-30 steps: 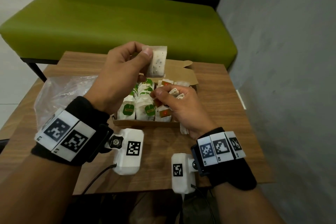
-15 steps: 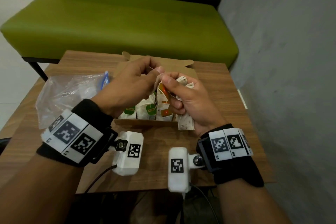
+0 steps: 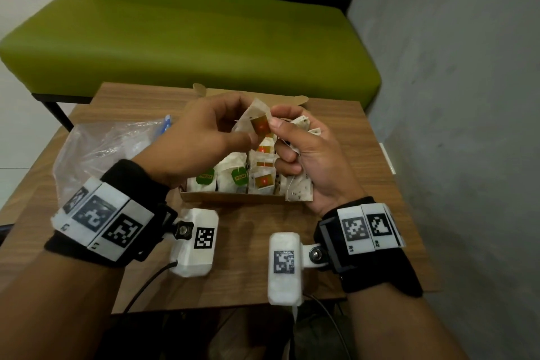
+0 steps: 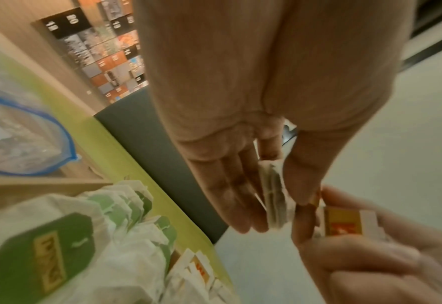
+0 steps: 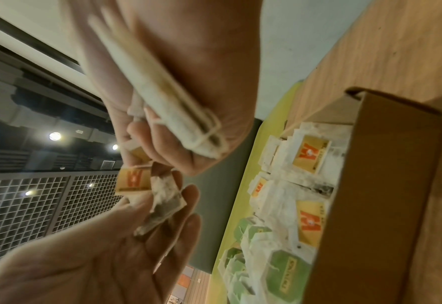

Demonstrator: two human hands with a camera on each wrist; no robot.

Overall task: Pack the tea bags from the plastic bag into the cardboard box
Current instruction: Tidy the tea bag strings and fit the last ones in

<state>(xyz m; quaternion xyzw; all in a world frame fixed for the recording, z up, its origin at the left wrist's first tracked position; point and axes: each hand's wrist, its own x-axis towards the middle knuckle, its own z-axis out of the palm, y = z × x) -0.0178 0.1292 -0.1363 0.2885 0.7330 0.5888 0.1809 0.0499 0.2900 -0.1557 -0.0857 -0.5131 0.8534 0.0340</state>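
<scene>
1. While both hands sit raised over the cardboard box (image 3: 233,198), the left hand (image 3: 201,137) pinches one tea bag (image 3: 254,123) between thumb and fingers, its orange tag facing up.
2. Right hand (image 3: 309,161): thumb and forefinger meet that same tea bag at the tag edge; the other fingers curl round a bundle of tea bags (image 3: 299,190) pressed into the palm. In the right wrist view the bundle (image 5: 178,115) shows as a folded stack with string across it.
3. Box stands open on the wooden table (image 3: 344,155), flaps up at the far side. Inside, upright rows: green-tagged bags (image 3: 238,176) to the left, orange-tagged bags (image 3: 264,181) to the right, packed touching.
4. Plastic bag (image 3: 96,152) lies crumpled on the table left of the box, its blue-edged mouth (image 4: 59,131) turned toward the box. Contents cannot be made out.
5. Green bench (image 3: 187,38) stands behind the table; grey wall (image 3: 455,96) runs along the right.
6. Left wrist view is blurred; the pinched bag (image 4: 272,197) is seen edge-on.
</scene>
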